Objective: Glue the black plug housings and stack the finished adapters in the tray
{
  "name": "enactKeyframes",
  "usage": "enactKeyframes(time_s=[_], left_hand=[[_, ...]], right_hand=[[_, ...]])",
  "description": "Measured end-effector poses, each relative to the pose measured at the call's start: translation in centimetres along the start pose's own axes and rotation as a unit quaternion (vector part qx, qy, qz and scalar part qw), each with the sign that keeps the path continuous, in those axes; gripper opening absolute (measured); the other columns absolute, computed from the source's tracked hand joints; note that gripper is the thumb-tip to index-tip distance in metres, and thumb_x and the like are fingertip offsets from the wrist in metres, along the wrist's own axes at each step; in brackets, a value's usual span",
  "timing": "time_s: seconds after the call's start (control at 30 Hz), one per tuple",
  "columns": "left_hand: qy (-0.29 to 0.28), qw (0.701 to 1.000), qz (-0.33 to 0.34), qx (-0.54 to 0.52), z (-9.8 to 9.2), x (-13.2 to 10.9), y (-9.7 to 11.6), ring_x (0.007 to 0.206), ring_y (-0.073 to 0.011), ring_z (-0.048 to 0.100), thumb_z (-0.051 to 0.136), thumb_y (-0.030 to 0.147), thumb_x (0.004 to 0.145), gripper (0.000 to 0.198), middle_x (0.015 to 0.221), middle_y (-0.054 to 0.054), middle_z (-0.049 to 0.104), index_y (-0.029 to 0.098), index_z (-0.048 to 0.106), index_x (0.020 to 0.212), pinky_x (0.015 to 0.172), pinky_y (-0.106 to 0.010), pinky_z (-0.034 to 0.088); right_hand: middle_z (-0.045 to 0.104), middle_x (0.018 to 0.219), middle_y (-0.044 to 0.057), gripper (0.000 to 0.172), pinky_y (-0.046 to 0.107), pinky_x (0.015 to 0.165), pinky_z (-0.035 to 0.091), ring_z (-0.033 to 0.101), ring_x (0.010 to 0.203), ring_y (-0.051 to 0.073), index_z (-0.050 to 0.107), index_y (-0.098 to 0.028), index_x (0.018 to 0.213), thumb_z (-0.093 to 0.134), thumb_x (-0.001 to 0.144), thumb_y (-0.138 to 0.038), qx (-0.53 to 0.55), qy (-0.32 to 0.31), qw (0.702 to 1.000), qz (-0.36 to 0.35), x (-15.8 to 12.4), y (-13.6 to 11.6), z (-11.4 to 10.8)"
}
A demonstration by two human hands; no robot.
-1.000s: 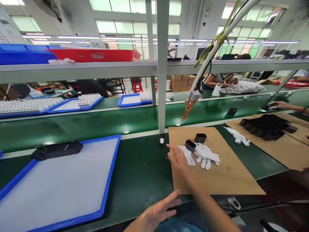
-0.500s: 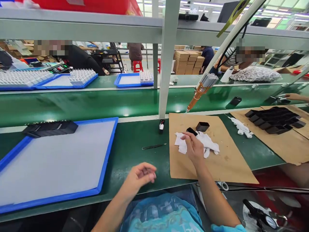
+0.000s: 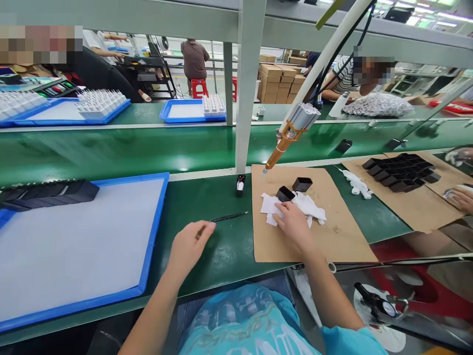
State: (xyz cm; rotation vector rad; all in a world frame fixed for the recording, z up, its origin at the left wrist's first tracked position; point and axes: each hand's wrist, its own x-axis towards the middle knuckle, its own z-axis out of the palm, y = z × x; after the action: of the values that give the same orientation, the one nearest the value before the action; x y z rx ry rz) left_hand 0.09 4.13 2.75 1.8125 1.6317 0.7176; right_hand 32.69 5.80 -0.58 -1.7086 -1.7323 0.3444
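Observation:
My right hand (image 3: 294,228) lies on the brown cardboard sheet (image 3: 318,241), its fingers pinched on the near edge of a crumpled white glove (image 3: 308,206). A small open black box (image 3: 284,193) sits on the glove just beyond my fingers, and a second black box (image 3: 302,184) stands behind it. My left hand (image 3: 189,245) rests on the green bench with its fingers curled under. Its fingertips almost touch the near end of thin black tweezers (image 3: 229,216). I see nothing in that hand.
A large blue-rimmed tray (image 3: 153,231) lies at my left, with a row of black parts (image 3: 48,192) at its far edge. An orange powered screwdriver (image 3: 284,143) hangs over the cardboard. A co-worker's hands (image 3: 460,197) work at the right beside stacked black boxes (image 3: 401,172).
My left hand has moved forward toward the tweezers. My right hand has shifted slightly left and taken hold of the glove's near edge. The camera has tilted further down.

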Motion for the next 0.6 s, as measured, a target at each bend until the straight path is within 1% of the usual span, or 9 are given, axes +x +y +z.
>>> enactKeyframes(time_s=[0.03,0.07,0.1,0.17,0.27,0.37,0.43,0.5,0.6], left_hand=[[0.0,0.998,0.033,0.052,0.5,0.7,0.4,0.094,-0.0238,0.064,0.047,0.049,0.092,0.035,0.099,-0.005,0.073,0.023,0.071,0.097,0.081,-0.035,0.051],[0.003,0.993,0.064,0.098,1.0,1.4,0.8,0.106,-0.026,0.062,0.051,0.044,0.091,0.033,0.113,-0.006,0.071,0.024,0.069,0.11,0.087,-0.037,0.051],[0.003,0.987,0.089,0.136,1.6,2.0,1.0,0.115,-0.0279,0.058,0.053,0.039,0.09,0.034,0.122,-0.007,0.068,0.023,0.066,0.118,0.092,-0.04,0.05],[-0.012,0.975,0.114,0.193,2.6,2.9,1.2,0.122,-0.0307,0.054,0.055,0.028,0.089,0.036,0.131,-0.01,0.063,0.022,0.064,0.123,0.097,-0.043,0.049],[-0.046,0.96,0.105,0.255,3.3,3.7,0.9,0.113,-0.0313,0.058,0.052,0.019,0.089,0.031,0.124,-0.01,0.066,0.021,0.067,0.117,0.09,-0.042,0.051],[-0.06,0.954,0.082,0.283,3.2,4.0,0.6,0.102,-0.0281,0.062,0.045,0.018,0.092,0.028,0.109,-0.009,0.069,0.021,0.07,0.106,0.081,-0.037,0.051],[-0.058,0.956,0.069,0.279,2.8,4.1,0.4,0.101,-0.0267,0.063,0.045,0.018,0.092,0.027,0.103,-0.008,0.069,0.021,0.069,0.103,0.08,-0.035,0.05],[-0.047,0.962,0.055,0.264,2.3,4.2,0.0,0.1,-0.0258,0.064,0.045,0.019,0.092,0.025,0.101,-0.008,0.068,0.02,0.068,0.103,0.079,-0.033,0.05],[-0.016,0.97,0.027,0.24,1.3,4.4,-0.8,0.094,-0.0246,0.066,0.046,0.021,0.091,0.023,0.1,-0.008,0.067,0.019,0.066,0.103,0.079,-0.033,0.051]], right_hand=[[0.067,0.091,0.012,0.024,0.041,0.082,0.048,0.061,0.088,0.027,0.073,-0.02,0.09,0.06,0.083,-0.039,0.012,-0.009,1.0,0.002,0.0,0.1,0.0],[0.067,0.085,0.01,0.023,0.039,0.079,0.048,0.061,0.083,0.025,0.073,-0.02,0.086,0.059,0.084,-0.039,0.028,-0.017,0.999,0.006,0.1,0.1,-0.2],[0.068,0.082,0.008,0.023,0.037,0.075,0.048,0.06,0.078,0.023,0.072,-0.021,0.085,0.058,0.084,-0.04,0.048,-0.022,0.999,0.013,0.1,0.2,-0.4],[0.068,0.077,0.005,0.028,0.033,0.065,0.048,0.058,0.068,0.019,0.07,-0.02,0.087,0.056,0.085,-0.044,0.095,-0.022,0.995,0.036,0.3,0.5,-1.0],[0.068,0.073,0.003,0.036,0.029,0.055,0.046,0.058,0.061,0.017,0.067,-0.018,0.091,0.055,0.084,-0.051,0.177,-0.006,0.981,0.077,0.5,1.2,-1.9],[0.069,0.075,0.003,0.037,0.028,0.056,0.049,0.062,0.064,0.017,0.065,-0.019,0.091,0.059,0.081,-0.054,0.253,0.025,0.961,0.111,0.6,1.9,-2.5],[0.07,0.082,0.004,0.037,0.029,0.061,0.052,0.065,0.071,0.018,0.064,-0.02,0.094,0.062,0.079,-0.054,0.293,0.056,0.946,0.129,0.6,2.2,-2.7],[0.07,0.09,0.005,0.039,0.031,0.065,0.054,0.066,0.077,0.019,0.064,-0.021,0.099,0.063,0.078,-0.054,0.324,0.08,0.932,0.142,0.5,2.4,-2.8],[0.07,0.096,0.005,0.04,0.032,0.067,0.056,0.068,0.082,0.02,0.065,-0.022,0.101,0.065,0.076,-0.054,0.356,0.089,0.917,0.154,0.4,2.3,-3.0]])
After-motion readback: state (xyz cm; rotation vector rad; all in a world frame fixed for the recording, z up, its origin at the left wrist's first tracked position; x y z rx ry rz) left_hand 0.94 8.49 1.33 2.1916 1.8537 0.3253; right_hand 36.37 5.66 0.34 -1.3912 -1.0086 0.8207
